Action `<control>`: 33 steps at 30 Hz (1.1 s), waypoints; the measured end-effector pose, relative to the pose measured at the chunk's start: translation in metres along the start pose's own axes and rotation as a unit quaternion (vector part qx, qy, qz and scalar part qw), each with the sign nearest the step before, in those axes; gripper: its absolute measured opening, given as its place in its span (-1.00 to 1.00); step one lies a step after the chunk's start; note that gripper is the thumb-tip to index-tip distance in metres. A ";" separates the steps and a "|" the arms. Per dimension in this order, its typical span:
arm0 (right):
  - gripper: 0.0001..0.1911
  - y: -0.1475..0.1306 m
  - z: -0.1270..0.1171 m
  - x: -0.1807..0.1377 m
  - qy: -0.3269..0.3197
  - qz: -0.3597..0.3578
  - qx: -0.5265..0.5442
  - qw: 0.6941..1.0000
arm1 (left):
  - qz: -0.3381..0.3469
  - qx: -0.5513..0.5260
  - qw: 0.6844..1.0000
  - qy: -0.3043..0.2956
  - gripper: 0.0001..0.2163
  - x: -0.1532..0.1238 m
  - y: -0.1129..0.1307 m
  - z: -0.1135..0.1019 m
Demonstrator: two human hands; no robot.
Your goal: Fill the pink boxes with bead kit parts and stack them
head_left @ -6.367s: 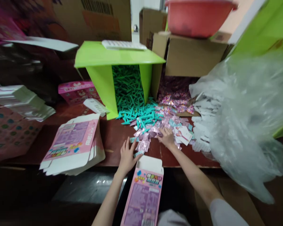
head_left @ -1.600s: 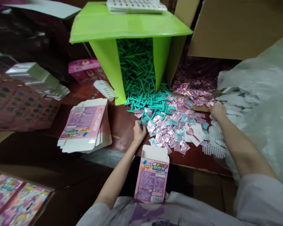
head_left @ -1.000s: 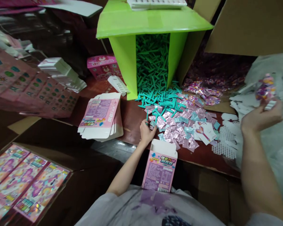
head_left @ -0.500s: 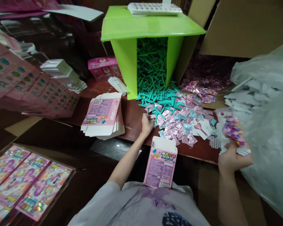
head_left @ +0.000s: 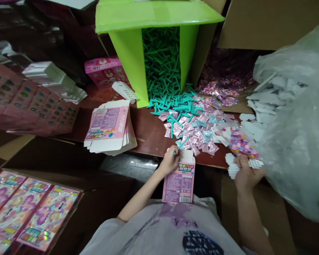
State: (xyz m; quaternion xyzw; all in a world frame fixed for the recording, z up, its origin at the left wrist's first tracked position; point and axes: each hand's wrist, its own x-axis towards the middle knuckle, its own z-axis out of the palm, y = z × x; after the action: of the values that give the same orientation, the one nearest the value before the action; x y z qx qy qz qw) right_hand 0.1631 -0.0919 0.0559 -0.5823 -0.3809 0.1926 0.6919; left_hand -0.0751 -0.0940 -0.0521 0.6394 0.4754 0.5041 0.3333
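My left hand (head_left: 171, 160) is closed around a thin teal plastic stick (head_left: 184, 142) at the mouth of an upright pink carton (head_left: 178, 184). The carton's white flap stands up, and its base is against my shirt. In my right hand (head_left: 246, 174) is a clear bag of colourful small blocks (head_left: 243, 142), gripped together with white ridged plastic pieces (head_left: 231, 166). Between the hands, pink and light-blue sachets (head_left: 199, 140) lie heaped on the table. Teal T-shaped sticks (head_left: 172, 102) spill over them from a green box (head_left: 129, 63).
Flattened pink cartons (head_left: 108, 124) are stacked on the left of the table. A large translucent bag (head_left: 295, 141) bulges at right beside white pieces (head_left: 268, 95). More clear bags of blocks (head_left: 220, 90) lie behind. Finished-looking pink boxes (head_left: 48, 216) fill a carton at lower left.
My left hand has drawn back from the teal heap to the carton's mouth with a stick. My right hand has moved left with the bag of blocks and white pieces. The view has shifted.
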 end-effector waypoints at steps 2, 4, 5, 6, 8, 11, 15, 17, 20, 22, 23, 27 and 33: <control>-0.63 -0.010 0.009 -0.006 -0.076 0.067 0.095 0.990 | 0.032 0.125 0.988 -0.086 -0.85 0.000 0.003 -0.006; -0.58 -0.020 0.020 -0.009 -0.158 0.147 0.179 0.960 | 0.034 0.221 0.966 -0.133 -0.79 0.000 0.010 -0.011; -0.57 -0.024 0.027 -0.009 -0.198 0.184 0.214 0.939 | 0.030 0.257 0.956 -0.138 -0.79 0.000 0.014 -0.012; -0.57 -0.027 0.034 -0.010 -0.233 0.213 0.246 0.917 | 0.027 0.286 0.948 -0.136 -0.81 0.000 0.017 -0.013; -0.57 -0.027 0.052 -0.011 -0.286 0.243 0.296 0.878 | 0.033 0.321 0.937 -0.133 -0.81 -0.001 0.020 -0.014; -0.65 -0.016 0.083 -0.015 -0.325 0.262 0.325 0.848 | 0.052 0.300 0.939 -0.160 -0.83 -0.002 0.018 -0.019; -0.73 0.004 0.111 -0.021 -0.339 0.288 0.331 0.832 | 0.025 0.232 0.959 -0.159 -0.73 -0.006 0.010 -0.028; -0.73 0.013 0.114 -0.021 -0.349 0.289 0.325 0.830 | 0.003 0.216 0.964 -0.154 -0.67 -0.009 0.005 -0.030; -0.72 0.023 0.114 -0.017 -0.360 0.285 0.316 0.830 | -0.010 0.212 0.961 -0.177 -0.66 -0.013 0.002 -0.032; -0.71 0.028 0.116 -0.016 -0.365 0.285 0.314 0.829 | 0.000 0.216 0.964 -0.156 -0.75 -0.013 0.003 -0.036; -0.70 0.031 0.117 -0.017 -0.370 0.289 0.310 0.827 | 0.000 0.210 0.971 -0.114 -0.78 -0.011 0.004 -0.039; -0.70 0.043 0.124 -0.031 -0.417 0.316 0.254 0.813 | -0.020 0.083 0.994 0.062 -0.56 0.001 0.010 -0.047; -0.73 0.061 0.114 -0.048 -0.525 0.286 0.057 0.799 | -0.039 0.129 0.988 -0.072 -0.83 0.003 0.000 -0.030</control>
State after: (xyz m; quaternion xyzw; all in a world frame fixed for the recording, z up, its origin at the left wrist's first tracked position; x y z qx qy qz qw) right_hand 0.0581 -0.0358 -0.0131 -0.4336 -0.4907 0.6794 0.3313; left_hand -0.1039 -0.0923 -0.0428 0.6926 0.5356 0.3778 0.3011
